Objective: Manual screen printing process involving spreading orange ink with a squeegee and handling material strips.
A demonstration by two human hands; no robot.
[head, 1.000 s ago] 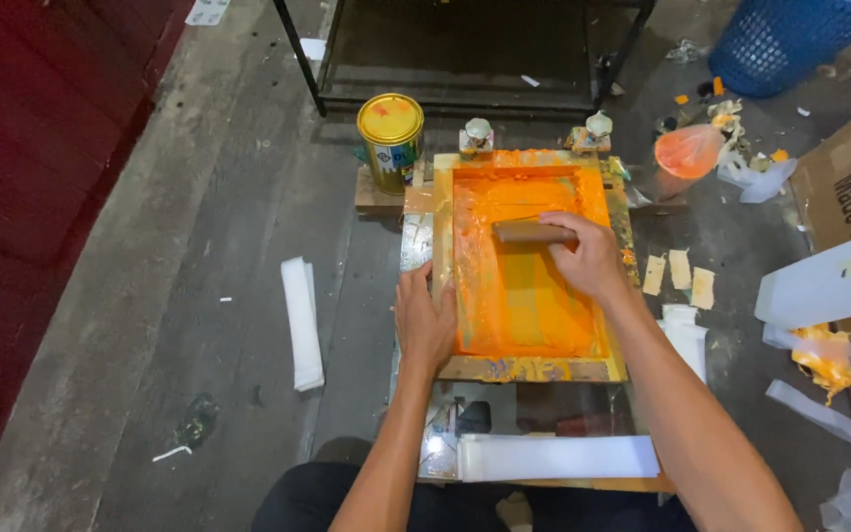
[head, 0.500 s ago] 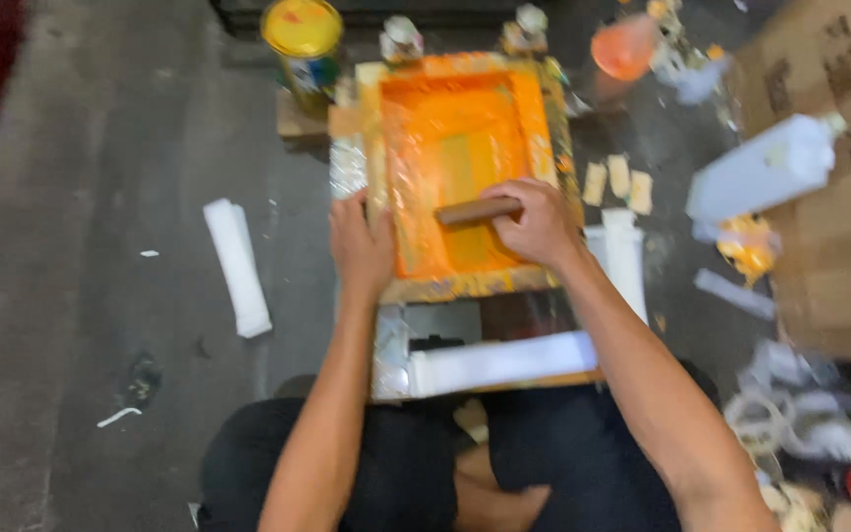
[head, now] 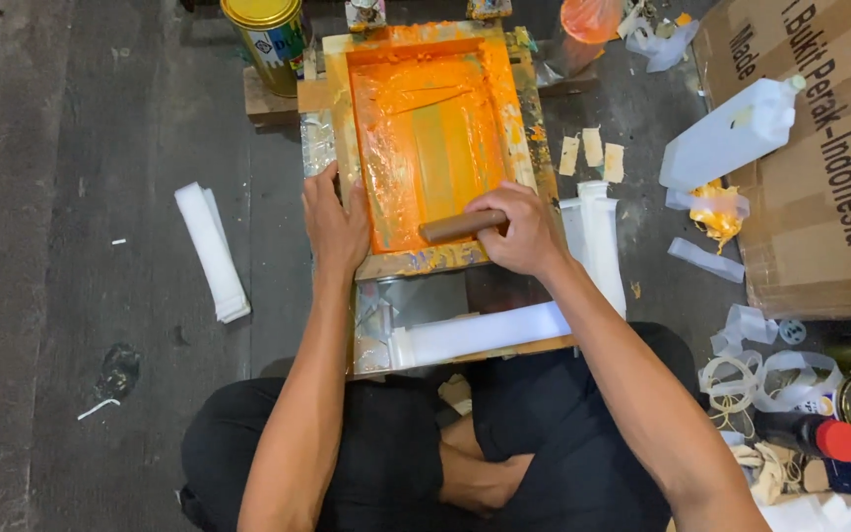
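Right hand [head: 524, 236] grips the wooden squeegee [head: 460, 226] at the lower edge of the orange-inked screen frame [head: 425, 138], centre top; left hand [head: 335, 225] presses flat on the frame's rim. Even pressure and a steady frame would serve best.

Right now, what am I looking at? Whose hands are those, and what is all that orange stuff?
The camera sits on a person's head and looks down at their own two hands. They sit cross-legged on a grey floor. The orange stuff is thick ink spread inside a wooden-framed printing screen. The right hand grips a brown wooden-handled scraper lying across the screen. The left hand presses on the frame's edge. Nearby stand a yellow tin can and a white plastic jug.
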